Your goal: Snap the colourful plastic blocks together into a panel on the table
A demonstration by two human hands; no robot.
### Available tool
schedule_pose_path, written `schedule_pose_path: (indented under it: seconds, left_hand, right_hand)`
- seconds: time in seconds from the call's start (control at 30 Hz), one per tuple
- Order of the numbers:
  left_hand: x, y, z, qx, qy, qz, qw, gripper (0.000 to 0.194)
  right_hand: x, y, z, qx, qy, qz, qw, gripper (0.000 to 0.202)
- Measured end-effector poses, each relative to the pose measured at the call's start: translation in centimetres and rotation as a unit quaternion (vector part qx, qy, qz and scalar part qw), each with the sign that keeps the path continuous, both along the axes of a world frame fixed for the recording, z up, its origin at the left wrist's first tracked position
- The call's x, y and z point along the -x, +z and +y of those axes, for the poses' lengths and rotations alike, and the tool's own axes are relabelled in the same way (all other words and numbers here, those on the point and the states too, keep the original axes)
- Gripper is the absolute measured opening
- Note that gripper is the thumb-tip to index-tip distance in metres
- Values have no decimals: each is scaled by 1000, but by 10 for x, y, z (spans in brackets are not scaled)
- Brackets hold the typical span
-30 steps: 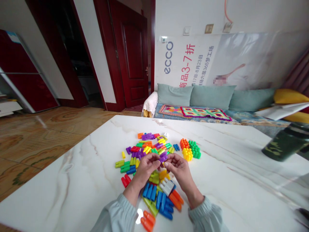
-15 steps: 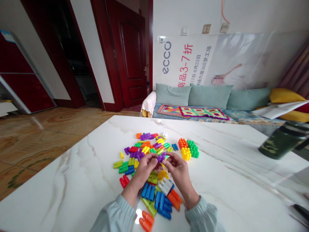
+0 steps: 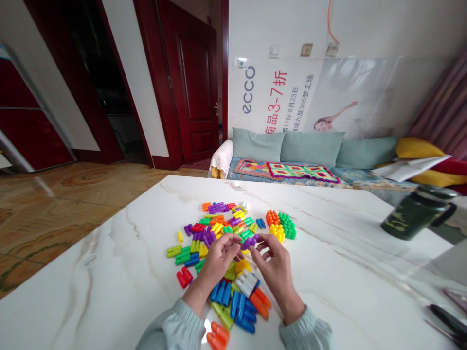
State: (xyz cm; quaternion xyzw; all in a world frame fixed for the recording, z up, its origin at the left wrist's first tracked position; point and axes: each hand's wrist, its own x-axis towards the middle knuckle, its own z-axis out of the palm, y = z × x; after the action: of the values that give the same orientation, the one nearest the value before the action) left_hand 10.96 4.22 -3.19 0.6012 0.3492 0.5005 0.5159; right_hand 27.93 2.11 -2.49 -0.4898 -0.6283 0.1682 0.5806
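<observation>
A purple plastic building block with rounded knobs [image 3: 250, 242] is between my two hands, above the pile. My right hand [image 3: 274, 260] pinches it from the right with thumb and fingertips. My left hand [image 3: 220, 256] is closed just left of the block, thumb and forefinger curled toward each other; whatever it grips is hidden. Under and around my wrists lie loose blocks: blue blocks [image 3: 221, 292], a white block [image 3: 246, 283], an orange block [image 3: 218, 335] and a red block [image 3: 184, 277]. Beyond my hands are more purple blocks [image 3: 218, 208] and green blocks [image 3: 182, 255].
Joined clusters in orange [image 3: 272, 218], green [image 3: 287, 225] and yellow [image 3: 277, 233] stand right of the pile on the marble-patterned table [image 3: 120, 272]. A dark green mug [image 3: 416, 214] is at the right. Behind the table is a sofa with cushions [image 3: 310, 148].
My left fingers have drawn back slightly from the purple block, which shows more fully at my right fingertips. The whole view has shifted a little.
</observation>
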Motion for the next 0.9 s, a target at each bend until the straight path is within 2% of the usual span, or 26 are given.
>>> schedule_pose_path:
  seconds: [0.07,0.17,0.27,0.37,0.5,0.77,0.83,0.9]
  left_hand:
    - [0,0,-1,-13,7,7,1000,34]
    - [0,-1,-1,-31,34,8,999,34]
    - [1,-1,-1,-37,58,4,998,36]
    - [1,1,-1,-35,56,6,998,39]
    - [1,2,-2,-35,42,17,998,39]
    - [1,-4,0,-64,57,31,996,35]
    - [3,-1,0,-74,69,40,994,34]
    - [10,3,2,-92,112,62,988,33]
  right_hand:
    - [-16,-10,-1,-3,-76,-30,997,20]
    - [-41,-28,1,42,-177,-87,980,25]
    - [-55,-41,8,97,-237,-135,957,27]
    - [-58,-47,15,120,-255,-148,948,28]
    - [-58,-47,19,114,-261,-139,948,32]
    - [-61,-49,26,115,-264,-136,948,31]
    - [-60,-47,26,118,-262,-131,949,30]
    - [-56,-42,23,105,-272,-123,949,34]
